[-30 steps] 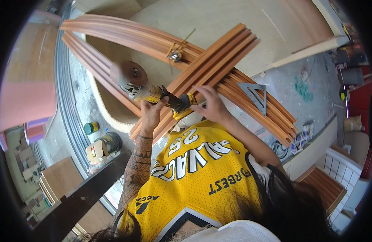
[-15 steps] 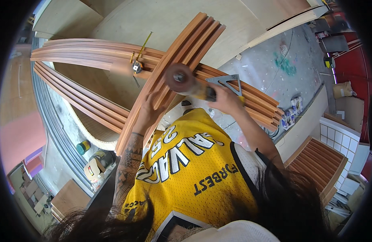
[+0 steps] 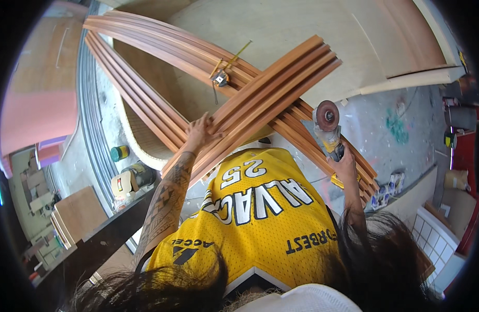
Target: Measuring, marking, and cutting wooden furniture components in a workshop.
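Observation:
In my right hand (image 3: 345,165) is an angle grinder (image 3: 331,139), gripped by its body with the reddish-brown disc (image 3: 328,115) pointing up and away from me. It is held over the lower ribbed boards, to the right of the fluted brown panel (image 3: 281,86) lying slantwise across them. My left hand (image 3: 202,132) rests on that panel's left side, fingers spread. A grey metal square (image 3: 310,128) shows partly behind the grinder. Left of the panel lies a tape measure (image 3: 220,78) with its yellow blade drawn out, on another fluted strip (image 3: 172,44).
More fluted strips (image 3: 141,93) run to the far left over a curved wooden frame (image 3: 126,130). Long grey lengths (image 3: 94,109) lie along the left floor. A green tub (image 3: 119,152) stands near them. A pale wooden sheet (image 3: 322,21) spans the back.
The grinder has moved right, off the fluted panel, and its disc now looks still rather than blurred. My left hand has loosened from curled fingers to spread ones. The view has shifted.

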{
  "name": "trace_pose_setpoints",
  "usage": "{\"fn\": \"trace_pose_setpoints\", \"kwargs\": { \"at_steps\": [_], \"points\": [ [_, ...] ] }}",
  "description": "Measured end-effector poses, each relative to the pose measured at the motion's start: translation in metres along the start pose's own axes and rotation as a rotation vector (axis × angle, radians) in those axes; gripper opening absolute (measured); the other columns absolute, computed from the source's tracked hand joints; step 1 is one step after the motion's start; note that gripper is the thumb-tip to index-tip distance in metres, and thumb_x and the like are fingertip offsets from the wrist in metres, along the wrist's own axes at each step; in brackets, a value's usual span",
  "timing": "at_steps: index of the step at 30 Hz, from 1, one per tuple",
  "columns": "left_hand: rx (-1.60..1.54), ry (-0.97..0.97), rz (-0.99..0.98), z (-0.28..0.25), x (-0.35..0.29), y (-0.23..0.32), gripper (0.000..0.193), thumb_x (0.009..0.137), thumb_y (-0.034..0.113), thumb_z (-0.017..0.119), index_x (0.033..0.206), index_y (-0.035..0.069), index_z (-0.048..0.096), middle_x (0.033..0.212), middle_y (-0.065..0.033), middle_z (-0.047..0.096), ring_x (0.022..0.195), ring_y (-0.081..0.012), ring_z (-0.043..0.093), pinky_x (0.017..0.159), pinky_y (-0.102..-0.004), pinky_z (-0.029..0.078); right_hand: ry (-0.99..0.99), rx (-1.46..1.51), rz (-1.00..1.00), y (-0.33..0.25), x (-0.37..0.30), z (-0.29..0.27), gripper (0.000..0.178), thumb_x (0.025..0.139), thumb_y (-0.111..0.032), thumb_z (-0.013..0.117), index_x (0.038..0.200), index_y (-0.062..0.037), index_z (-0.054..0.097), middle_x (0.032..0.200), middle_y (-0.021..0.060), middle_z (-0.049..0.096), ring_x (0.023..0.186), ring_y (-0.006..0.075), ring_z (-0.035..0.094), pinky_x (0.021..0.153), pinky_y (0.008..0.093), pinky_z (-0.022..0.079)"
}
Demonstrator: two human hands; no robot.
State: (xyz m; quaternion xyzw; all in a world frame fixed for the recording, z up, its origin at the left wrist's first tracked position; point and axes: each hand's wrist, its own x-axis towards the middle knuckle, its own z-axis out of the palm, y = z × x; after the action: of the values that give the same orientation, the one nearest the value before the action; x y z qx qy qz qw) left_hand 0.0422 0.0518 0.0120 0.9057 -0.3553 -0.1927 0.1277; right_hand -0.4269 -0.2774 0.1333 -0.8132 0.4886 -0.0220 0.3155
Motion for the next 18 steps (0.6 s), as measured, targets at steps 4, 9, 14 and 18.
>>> {"fn": "trace_pose_setpoints", "kwargs": {
  "at_steps": [4, 9, 14, 18],
  "points": [
    [-0.103, -0.145, -0.061, -0.019, 0.014, 0.03, 0.114, 0.065, 0.075, 0.089, 0.149, 0.009, 0.051, 0.134, -0.0204, 0.067, 0.123, -0.0417, 0.064, 0.107, -0.0514, 0.049, -0.044, 0.041, -0.046, -0.001, 0.023, 0.016, 0.086, 0.078, -0.021, 0.086, 0.154, -0.0076, 0.047, 0.131, 0.0282, 0.068, 0.123, 0.0474, 0.065, 0.105, 0.0502, 0.053],
    [-0.08, -0.073, -0.09, -0.073, -0.015, 0.068, 0.093, 0.065, 0.068, 0.091, 0.127, 0.005, 0.063, 0.115, -0.0217, 0.075, 0.112, -0.0376, 0.072, 0.097, -0.0439, 0.057, -0.101, -0.025, -0.096, -0.014, 0.017, 0.009, 0.092, 0.079, -0.026, 0.086, 0.156, -0.0024, 0.042, 0.133, 0.0296, 0.067, 0.123, 0.0473, 0.065, 0.106, 0.0513, 0.052],
    [-0.134, 0.071, -0.262, -0.118, -0.07, 0.037, 0.085, 0.064, 0.059, 0.095, 0.12, 0.003, 0.064, 0.109, -0.0219, 0.075, 0.105, -0.0374, 0.074, 0.092, -0.0447, 0.058, -0.199, -0.127, -0.106, -0.035, 0.022, -0.005, 0.081, 0.08, -0.024, 0.086, 0.15, -0.007, 0.048, 0.129, 0.0272, 0.07, 0.12, 0.047, 0.066, 0.103, 0.0518, 0.053],
    [-0.333, 0.359, -0.317, -0.14, -0.13, 0.014, 0.071, 0.065, 0.048, 0.095, 0.107, -0.001, 0.064, 0.093, -0.0186, 0.075, 0.086, -0.0289, 0.075, 0.079, -0.0401, 0.059, -0.302, -0.131, -0.136, -0.076, 0.048, -0.005, 0.074, 0.082, -0.02, 0.084, 0.147, -0.0096, 0.049, 0.129, 0.0266, 0.069, 0.12, 0.0471, 0.066, 0.102, 0.0525, 0.053]
  ]
}}
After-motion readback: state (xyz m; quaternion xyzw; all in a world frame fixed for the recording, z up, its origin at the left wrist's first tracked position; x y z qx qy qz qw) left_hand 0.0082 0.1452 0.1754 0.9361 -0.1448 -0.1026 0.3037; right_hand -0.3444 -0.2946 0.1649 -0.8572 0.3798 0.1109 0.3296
